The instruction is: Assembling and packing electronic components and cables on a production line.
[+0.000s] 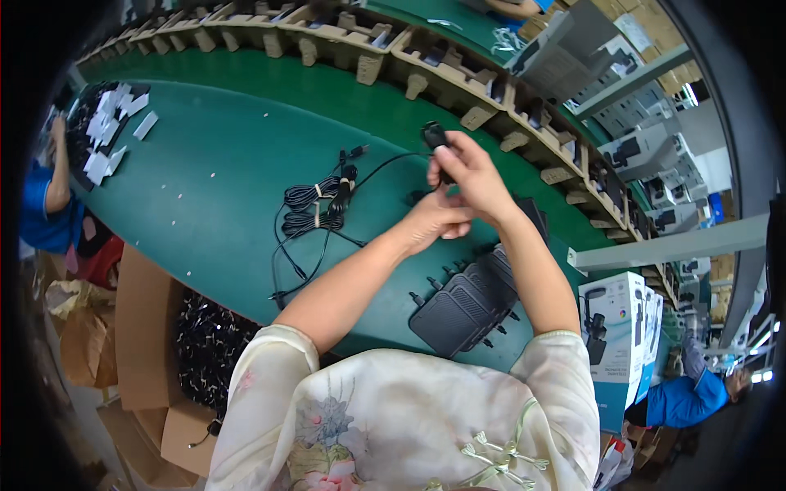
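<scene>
Over the far side of the table, my right hand [473,173] is closed round a black cable with a dark connector-like block [433,133] at its upper end. The exact kind of that block cannot be made out. Just below, my left hand [435,219] has its fingers bent and touches or nearly touches the right; what it grips is hidden. To the left lie coiled black cables [313,195] bound with light ties, one lead running up toward my right hand. Nearest my right forearm sits a stack of black ribbed panels [463,304] with small knobs along their edges.
Moulded cardboard trays [360,45] holding black parts line a green belt [327,86]. White slips [106,123] lie on dark items at far left, near a person in blue [49,209]. A carton of black cables [211,348] stands lower left; printed boxes [612,348] stand right.
</scene>
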A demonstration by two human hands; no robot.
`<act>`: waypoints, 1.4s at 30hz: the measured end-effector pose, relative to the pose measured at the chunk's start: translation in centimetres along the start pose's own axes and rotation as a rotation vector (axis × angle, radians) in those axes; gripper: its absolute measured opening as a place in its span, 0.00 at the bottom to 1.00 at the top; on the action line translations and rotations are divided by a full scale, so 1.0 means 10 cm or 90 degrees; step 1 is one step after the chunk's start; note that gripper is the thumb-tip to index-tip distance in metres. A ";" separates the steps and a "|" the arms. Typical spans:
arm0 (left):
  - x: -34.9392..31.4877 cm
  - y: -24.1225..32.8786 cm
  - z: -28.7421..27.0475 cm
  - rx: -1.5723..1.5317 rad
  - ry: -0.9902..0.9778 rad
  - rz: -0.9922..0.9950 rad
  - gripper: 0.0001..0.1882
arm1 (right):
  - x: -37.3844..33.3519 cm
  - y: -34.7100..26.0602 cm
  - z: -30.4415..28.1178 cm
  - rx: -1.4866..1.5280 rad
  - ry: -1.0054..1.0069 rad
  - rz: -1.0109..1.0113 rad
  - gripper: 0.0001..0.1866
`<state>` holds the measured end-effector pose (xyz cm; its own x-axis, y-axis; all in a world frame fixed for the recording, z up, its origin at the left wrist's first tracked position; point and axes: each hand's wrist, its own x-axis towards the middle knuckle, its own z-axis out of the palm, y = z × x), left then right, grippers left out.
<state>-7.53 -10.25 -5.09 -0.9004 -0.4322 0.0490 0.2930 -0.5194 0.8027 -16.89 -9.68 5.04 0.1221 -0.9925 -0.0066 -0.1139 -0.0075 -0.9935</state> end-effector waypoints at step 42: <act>-0.14 0.11 0.37 0.092 0.191 0.012 0.17 | -1.07 -0.69 -2.54 -1.077 0.624 0.093 0.12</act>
<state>-7.12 -7.51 -2.08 -0.7540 -0.6499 -0.0951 0.2409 -0.4084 0.8804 -42.42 -2.09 14.89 -0.4051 -0.7059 0.5811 -0.8133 0.5686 0.1238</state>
